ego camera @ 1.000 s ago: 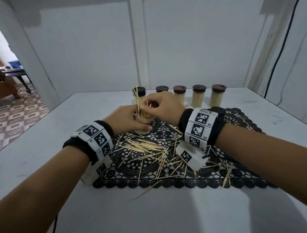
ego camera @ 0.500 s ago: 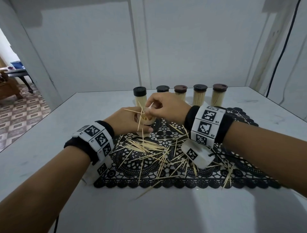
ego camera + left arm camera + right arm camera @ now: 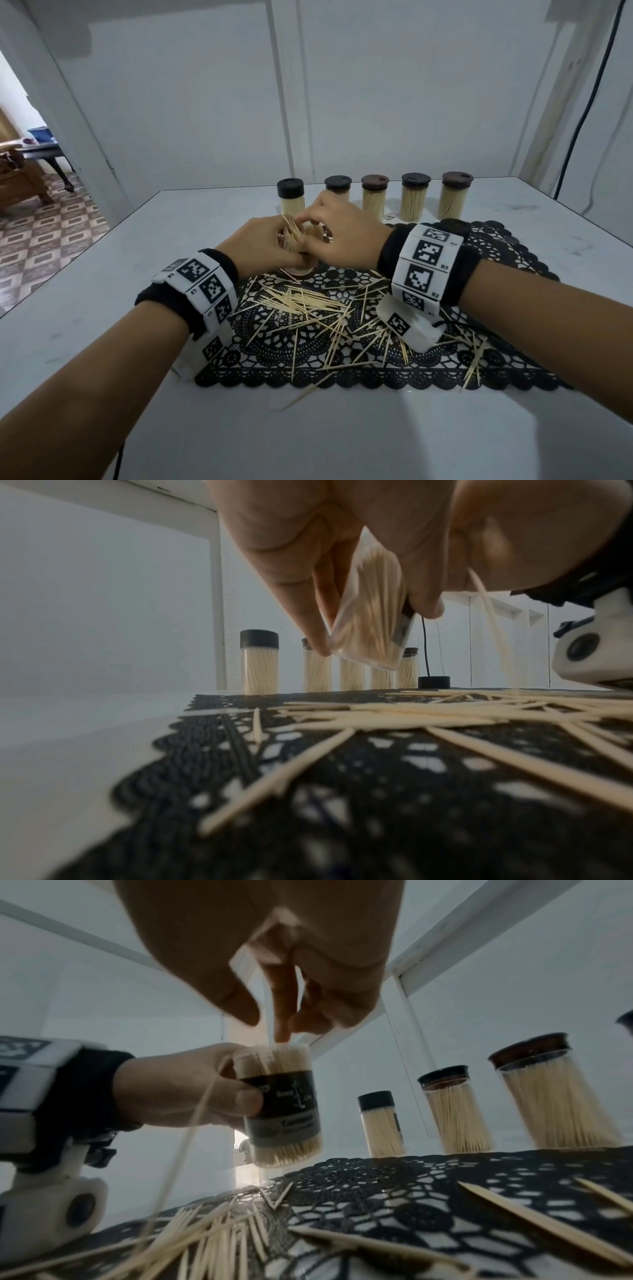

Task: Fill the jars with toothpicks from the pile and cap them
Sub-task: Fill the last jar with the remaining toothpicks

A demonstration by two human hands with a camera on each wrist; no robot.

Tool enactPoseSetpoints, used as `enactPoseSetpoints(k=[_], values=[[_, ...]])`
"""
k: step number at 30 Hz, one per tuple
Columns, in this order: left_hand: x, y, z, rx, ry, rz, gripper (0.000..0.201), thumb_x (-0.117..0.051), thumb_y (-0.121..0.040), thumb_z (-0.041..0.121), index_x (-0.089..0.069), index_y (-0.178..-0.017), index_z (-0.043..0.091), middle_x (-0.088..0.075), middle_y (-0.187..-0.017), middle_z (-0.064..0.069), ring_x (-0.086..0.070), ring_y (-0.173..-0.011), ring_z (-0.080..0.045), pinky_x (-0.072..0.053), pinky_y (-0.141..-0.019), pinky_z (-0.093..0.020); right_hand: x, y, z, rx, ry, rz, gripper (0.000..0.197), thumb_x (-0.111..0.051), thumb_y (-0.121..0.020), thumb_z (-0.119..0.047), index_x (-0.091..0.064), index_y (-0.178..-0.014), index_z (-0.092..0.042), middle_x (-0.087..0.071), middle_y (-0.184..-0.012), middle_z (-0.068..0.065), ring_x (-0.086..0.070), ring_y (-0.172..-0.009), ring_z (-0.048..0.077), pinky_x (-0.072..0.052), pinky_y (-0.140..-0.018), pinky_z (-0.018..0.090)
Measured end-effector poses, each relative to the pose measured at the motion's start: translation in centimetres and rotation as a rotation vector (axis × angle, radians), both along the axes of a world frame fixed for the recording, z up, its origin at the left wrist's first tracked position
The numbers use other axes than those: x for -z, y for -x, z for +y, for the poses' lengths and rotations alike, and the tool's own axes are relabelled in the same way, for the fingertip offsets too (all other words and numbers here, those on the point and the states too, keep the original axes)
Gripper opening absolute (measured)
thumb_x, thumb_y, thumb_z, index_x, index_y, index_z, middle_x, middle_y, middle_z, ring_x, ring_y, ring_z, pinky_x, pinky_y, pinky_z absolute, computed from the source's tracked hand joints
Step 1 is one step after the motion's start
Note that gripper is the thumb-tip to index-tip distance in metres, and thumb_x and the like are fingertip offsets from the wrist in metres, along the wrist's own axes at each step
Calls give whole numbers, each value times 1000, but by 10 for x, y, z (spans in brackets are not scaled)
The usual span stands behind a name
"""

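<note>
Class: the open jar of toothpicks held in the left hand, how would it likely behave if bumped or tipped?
The uncapped jar, packed full, would probably spill if tipped. It's tall and narrow, so likely easy to topple. Clear smooth walls may be slippery in the left hand.

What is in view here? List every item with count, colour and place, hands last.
capped jars: five, clear, full of pale toothpicks, black or brown caps; in a row on the table behind the mat.
open jar: one, clear with a dark label, nearly full; held tilted above the mat's far left part.
loose cap: one, black; on the mat's far edge, right of the row.
toothpick pile: many, pale wood; scattered across the mat, a few on the table in front.
lace mat: one, black; centre of the table.
table: one, white.
cable: one, black; on the right wall.
left hand: grips the open jar.
right hand: fingers at the jar's mouth among the toothpicks.
</note>
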State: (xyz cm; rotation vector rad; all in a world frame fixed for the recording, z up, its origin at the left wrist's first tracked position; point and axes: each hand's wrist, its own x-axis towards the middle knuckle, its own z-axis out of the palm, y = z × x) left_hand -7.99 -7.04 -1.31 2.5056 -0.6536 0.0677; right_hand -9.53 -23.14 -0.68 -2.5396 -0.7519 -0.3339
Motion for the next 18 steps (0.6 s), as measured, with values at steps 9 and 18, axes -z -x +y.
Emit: enactPoseSetpoints(k=[9,18], values=[[3,-3,1,-22,-35,-11,26,-77,-71,33,-55,-83,32,-60,-81,14,-52,-74,4,-37,-59,-4,2,-4,4,-132,-56,-134,20,-59,-89,-24,-67,-94,-6,-65,-89,6,-49,-76,8,-34,-66,9],[1,-2,0,-49,11,-19,33,-78,-70,38,-54,-92,30,-59,-84,12,-51,-74,4,-35,-60,-8,3,-8,1,-51,-107,-220,18,-57,-90,-15,-69,-98,-4,-66,-93,11,-58,-83,19,-36,-71,18]])
